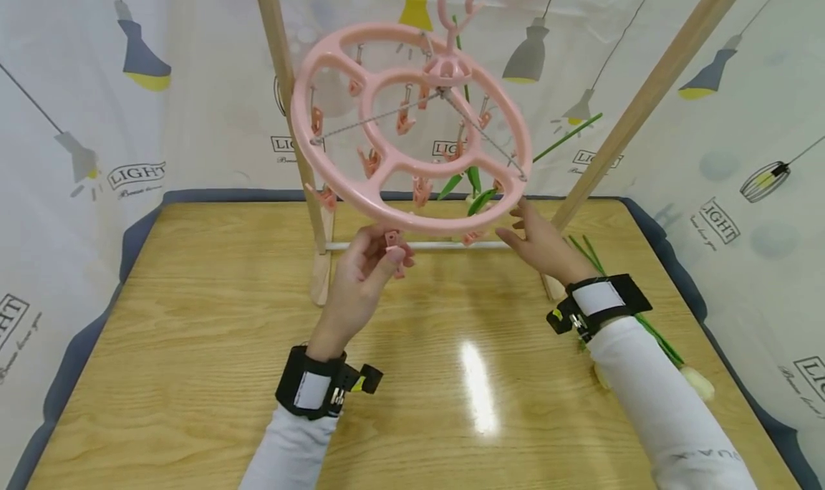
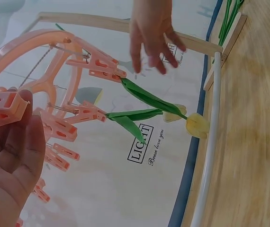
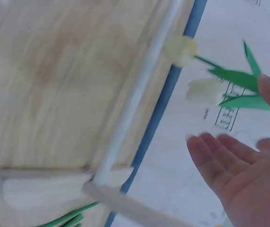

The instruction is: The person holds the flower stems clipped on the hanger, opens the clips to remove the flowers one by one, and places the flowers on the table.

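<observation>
A pink round clip hanger point(image 1: 412, 225) hangs tilted, with several pink clothespins below its ring. At its near edge my left hand point(image 1: 357, 279) pinches one clothespin point(image 2: 4, 111) between thumb and fingers. My right hand point(image 1: 548, 250) is by the ring's right side, fingers spread and apart, holding nothing. Two pale yellow tulips hang heads down from clips, a nearer tulip point(image 2: 197, 126) and another tulip point(image 2: 174, 113). In the right wrist view, the right hand point(image 3: 244, 175) is close to their green leaves point(image 3: 234, 78); whether the thumb touches a leaf I cannot tell.
A wooden stand with a left post point(image 1: 283, 96), a right post point(image 1: 651, 96) and a white lower bar point(image 1: 425, 246) surrounds the hanger. More tulips point(image 1: 696, 384) lie on the wooden table point(image 1: 213, 347) at the right, partly under my right forearm. A printed curtain point(image 1: 213, 60) stands behind.
</observation>
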`<state>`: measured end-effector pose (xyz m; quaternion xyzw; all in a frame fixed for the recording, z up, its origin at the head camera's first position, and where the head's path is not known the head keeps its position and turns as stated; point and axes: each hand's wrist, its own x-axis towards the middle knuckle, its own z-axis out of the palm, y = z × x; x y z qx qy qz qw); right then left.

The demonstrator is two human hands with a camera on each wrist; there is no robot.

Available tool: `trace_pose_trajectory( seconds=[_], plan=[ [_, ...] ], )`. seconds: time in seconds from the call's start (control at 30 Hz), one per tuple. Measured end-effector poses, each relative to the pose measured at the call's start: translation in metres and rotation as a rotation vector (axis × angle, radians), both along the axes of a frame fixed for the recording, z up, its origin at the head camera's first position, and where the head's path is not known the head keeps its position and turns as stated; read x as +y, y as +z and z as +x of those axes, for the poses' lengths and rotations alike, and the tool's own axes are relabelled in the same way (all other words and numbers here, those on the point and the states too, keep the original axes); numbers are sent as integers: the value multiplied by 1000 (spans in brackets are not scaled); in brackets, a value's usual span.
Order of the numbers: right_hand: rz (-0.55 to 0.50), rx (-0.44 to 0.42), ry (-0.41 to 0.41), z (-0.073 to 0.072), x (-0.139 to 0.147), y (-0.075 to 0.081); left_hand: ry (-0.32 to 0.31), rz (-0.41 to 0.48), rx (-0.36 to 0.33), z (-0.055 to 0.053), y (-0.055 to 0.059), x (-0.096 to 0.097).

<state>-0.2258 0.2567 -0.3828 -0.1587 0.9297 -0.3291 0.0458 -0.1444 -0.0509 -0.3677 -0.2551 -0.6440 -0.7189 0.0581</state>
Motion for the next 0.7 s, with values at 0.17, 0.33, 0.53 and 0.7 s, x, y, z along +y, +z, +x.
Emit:
trace_pose_trajectory(
  seconds=[0.17, 0.33, 0.53, 0.7],
  plan=[
    [-200, 138, 43, -3, -25, 14, -16, 58, 13, 1, -1, -1],
    [-344, 147, 48, 4, -45, 32, -50, 149, 14, 1, -3, -2],
    [-553, 169, 55, 5, -51, 37, -72, 171, -11, 1, -3, -2],
    [-562, 211, 10, 8, -50, 41, -72, 176, -32, 1, -2, -1]
  ],
)
